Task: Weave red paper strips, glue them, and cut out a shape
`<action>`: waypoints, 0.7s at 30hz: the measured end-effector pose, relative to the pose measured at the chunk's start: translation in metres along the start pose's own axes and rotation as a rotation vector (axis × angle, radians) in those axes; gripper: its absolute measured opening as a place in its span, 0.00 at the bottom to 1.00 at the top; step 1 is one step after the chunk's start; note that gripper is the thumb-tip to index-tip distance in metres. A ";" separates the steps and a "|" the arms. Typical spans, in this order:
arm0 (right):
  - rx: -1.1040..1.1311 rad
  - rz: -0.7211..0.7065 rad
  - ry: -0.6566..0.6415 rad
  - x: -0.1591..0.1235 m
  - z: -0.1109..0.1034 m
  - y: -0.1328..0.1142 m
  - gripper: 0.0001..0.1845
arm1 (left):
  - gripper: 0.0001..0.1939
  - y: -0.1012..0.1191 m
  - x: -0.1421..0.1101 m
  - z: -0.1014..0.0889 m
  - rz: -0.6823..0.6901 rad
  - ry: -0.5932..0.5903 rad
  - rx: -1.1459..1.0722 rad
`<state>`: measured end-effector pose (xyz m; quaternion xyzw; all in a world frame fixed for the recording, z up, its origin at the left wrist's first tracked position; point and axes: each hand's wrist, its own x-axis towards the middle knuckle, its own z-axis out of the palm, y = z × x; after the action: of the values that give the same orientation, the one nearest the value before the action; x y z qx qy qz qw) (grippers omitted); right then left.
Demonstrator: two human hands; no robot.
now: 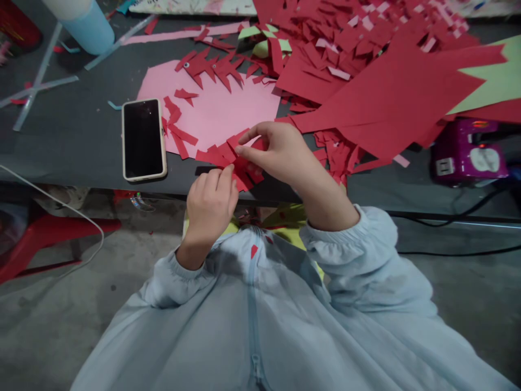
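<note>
I have a dark table (89, 138) before me, a red sheet (399, 92) on its right, a pink sheet (228, 108) left of that. At the near edge the right hand (283, 151) bends over red scraps (222, 154), thumb and forefinger tips close; the left hand (211, 196) touches them, fingers together. I can't tell if either grips.

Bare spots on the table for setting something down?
Bare tabletop: left of the phone, below the crossed clear strips; smaller patch along the front edge, between the red scraps and purple device. Crowded: around left hand and right hand, and upper right, under heaped red paper.
</note>
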<state>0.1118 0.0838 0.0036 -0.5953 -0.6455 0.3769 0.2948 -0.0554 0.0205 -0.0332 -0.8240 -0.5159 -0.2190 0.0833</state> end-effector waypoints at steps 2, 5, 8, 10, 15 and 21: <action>0.031 -0.017 0.001 -0.002 0.000 -0.001 0.10 | 0.16 0.001 0.004 0.002 -0.045 0.001 -0.004; 0.033 -0.062 0.015 -0.005 -0.001 -0.004 0.10 | 0.16 0.004 0.009 0.005 -0.119 -0.016 -0.002; -0.004 -0.095 0.005 -0.009 -0.003 -0.005 0.11 | 0.11 0.006 0.013 0.007 -0.174 -0.027 -0.014; -0.049 -0.107 0.014 -0.013 -0.008 -0.004 0.15 | 0.10 0.006 0.014 0.008 -0.202 -0.029 -0.033; -0.251 -0.150 0.017 -0.028 -0.026 -0.003 0.14 | 0.13 0.007 0.015 0.009 -0.224 -0.005 -0.055; -0.684 -0.397 -0.268 -0.038 -0.026 -0.006 0.07 | 0.12 0.007 0.015 0.008 -0.217 -0.022 -0.035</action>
<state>0.1341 0.0497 0.0256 -0.4688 -0.8683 0.1508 0.0604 -0.0416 0.0324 -0.0326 -0.7668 -0.5992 -0.2269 0.0389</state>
